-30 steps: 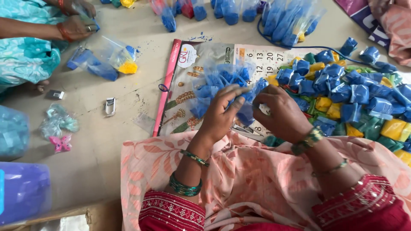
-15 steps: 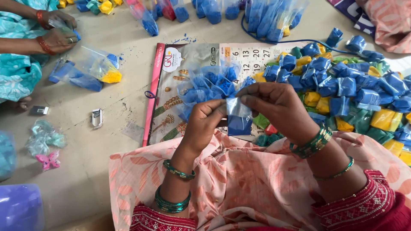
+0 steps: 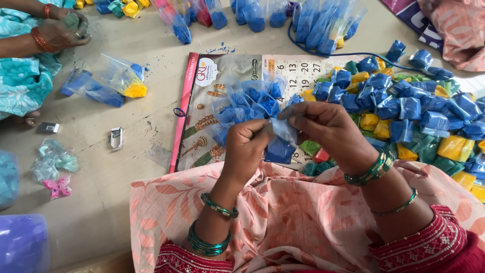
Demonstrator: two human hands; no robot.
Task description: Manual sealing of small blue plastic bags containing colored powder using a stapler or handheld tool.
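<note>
My left hand point(image 3: 246, 147) and my right hand point(image 3: 328, 127) both pinch the top of a small clear plastic packet point(image 3: 280, 143) filled with blue powder, held above my lap. Both wrists wear green bangles. Just beyond the packet lies a larger clear bag of blue packets point(image 3: 247, 103) on a wall calendar point(image 3: 207, 101) spread on the floor. To the right sits a heap of small blue, yellow and green powder packets point(image 3: 414, 116), close to my right hand.
Another person's hands point(image 3: 63, 30) work at the top left, with bags of blue and yellow powder point(image 3: 113, 83) nearby. More filled bags point(image 3: 313, 20) line the far edge. A metal stapler point(image 3: 116, 137), a pink butterfly clip point(image 3: 56, 187) and a purple container point(image 3: 20, 242) lie at left.
My hands have drawn back from the bag of blue packets toward my lap, now holding one blue packet between them. The other person's hands shifted slightly at top left.
</note>
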